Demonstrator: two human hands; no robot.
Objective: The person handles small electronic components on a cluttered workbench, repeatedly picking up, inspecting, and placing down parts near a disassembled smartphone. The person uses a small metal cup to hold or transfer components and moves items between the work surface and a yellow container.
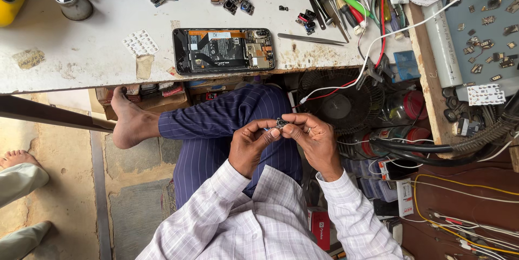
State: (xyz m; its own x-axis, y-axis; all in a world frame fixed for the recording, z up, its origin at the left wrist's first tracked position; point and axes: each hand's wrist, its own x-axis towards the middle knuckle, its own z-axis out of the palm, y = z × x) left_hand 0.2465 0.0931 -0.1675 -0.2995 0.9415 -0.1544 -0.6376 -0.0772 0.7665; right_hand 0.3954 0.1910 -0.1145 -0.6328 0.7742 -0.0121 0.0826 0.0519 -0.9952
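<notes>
Two hands [254, 143] [316, 141] pinch one, seemingly camera, module [281, 123].

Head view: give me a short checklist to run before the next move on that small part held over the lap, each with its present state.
1. Small dark part pinched by fingertips of both hands: ok.
2. Left hand and right hand fully in view: ok.
3. Opened phone lying flat on the white bench, internals up: ok.
4. Tweezers lying beside the phone: ok.
5. Part's orientation and condition: cannot tell, too small.
</notes>
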